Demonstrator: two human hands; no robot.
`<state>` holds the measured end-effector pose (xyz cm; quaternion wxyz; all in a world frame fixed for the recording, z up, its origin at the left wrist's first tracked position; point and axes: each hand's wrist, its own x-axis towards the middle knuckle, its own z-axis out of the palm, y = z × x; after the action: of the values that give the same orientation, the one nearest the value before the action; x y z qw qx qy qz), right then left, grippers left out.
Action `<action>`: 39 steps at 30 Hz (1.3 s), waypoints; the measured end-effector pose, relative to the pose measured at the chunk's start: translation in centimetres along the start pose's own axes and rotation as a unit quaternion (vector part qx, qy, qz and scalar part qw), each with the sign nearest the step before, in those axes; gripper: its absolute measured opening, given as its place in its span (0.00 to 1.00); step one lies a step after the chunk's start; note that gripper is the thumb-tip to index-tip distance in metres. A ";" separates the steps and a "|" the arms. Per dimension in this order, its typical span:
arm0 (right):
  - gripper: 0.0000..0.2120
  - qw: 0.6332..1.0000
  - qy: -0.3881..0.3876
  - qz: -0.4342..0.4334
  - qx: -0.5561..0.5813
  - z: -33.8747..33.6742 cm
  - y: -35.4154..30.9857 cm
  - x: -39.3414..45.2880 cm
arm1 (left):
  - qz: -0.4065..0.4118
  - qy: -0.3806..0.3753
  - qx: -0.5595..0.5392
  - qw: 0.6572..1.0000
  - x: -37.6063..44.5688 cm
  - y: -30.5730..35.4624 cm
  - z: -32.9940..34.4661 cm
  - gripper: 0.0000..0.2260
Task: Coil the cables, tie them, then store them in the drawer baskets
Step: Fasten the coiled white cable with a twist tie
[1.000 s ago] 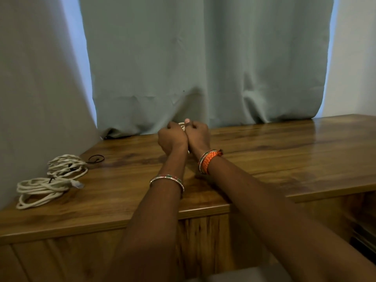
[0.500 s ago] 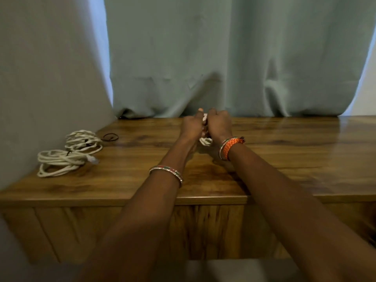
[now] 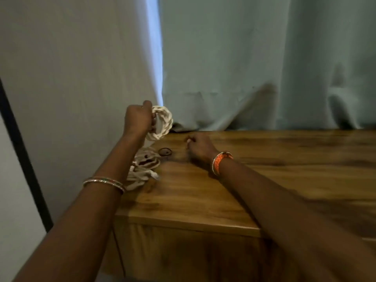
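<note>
One coiled cable [image 3: 161, 123] clamped in left hand [image 3: 138, 121] grip; right hand [image 3: 200, 148] loosely curled, holding nothing

The left hand [image 3: 138, 120] was raised, its fingers curled round a coiled white braided cable [image 3: 162, 122]. The right hand [image 3: 200, 147] hung lower with loosely curled fingers, both forearms stretched forward.

The left arm [image 3: 105, 176] hides part of the loose cables [image 3: 145, 167].
</note>
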<state>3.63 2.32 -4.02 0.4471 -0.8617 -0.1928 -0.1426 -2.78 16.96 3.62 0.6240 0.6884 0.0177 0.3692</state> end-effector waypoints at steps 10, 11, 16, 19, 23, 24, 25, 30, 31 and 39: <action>0.10 0.987 -0.093 -0.023 -0.128 6.1 -1.2 6.1 | -0.018 0.060 0.008 0.998 3.0 -1.6 -3.9 0.19; 0.06 0.987 -0.078 -0.028 -0.136 6.4 -1.1 6.2 | -0.023 0.062 0.006 0.998 3.1 -1.7 -3.9 0.18; 0.16 1.000 0.010 0.025 -0.003 4.6 -0.6 6.0 | -0.059 0.058 -0.024 0.996 2.3 -1.8 -2.5 0.18; 0.04 0.980 0.017 0.092 0.175 1.3 -0.5 4.8 | -0.070 0.044 -0.017 0.996 1.4 -2.2 -0.4 0.18; 0.08 0.979 0.036 0.090 0.181 -4.2 0.4 2.1 | -0.083 0.033 -0.006 0.996 0.0 -2.8 4.7 0.14; 0.08 0.981 0.061 0.089 0.162 -5.4 0.6 1.8 | -0.081 0.029 -0.003 0.996 -0.5 -2.8 6.2 0.13; 0.09 0.981 0.091 0.093 0.147 -7.0 1.0 1.5 | -0.081 0.024 0.000 0.996 -1.0 -2.8 8.0 0.15; 0.11 0.965 0.193 0.119 0.129 -12.9 3.5 0.0 | -0.093 -0.002 0.013 0.996 -3.0 -3.1 15.2 0.19; 0.12 0.968 0.185 0.121 0.121 -13.4 3.8 -0.3 | -0.101 -0.010 0.006 0.995 -3.3 -3.4 16.1 0.19; 0.14 0.982 0.095 0.150 0.065 -13.3 4.9 -0.4 | -0.113 -0.041 0.008 0.993 -3.9 -6.1 18.0 0.20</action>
<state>4.54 -11.29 -0.25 0.5350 -0.8324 -0.0267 -0.1422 6.61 1.20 -2.68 0.6565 0.7015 0.0721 0.2678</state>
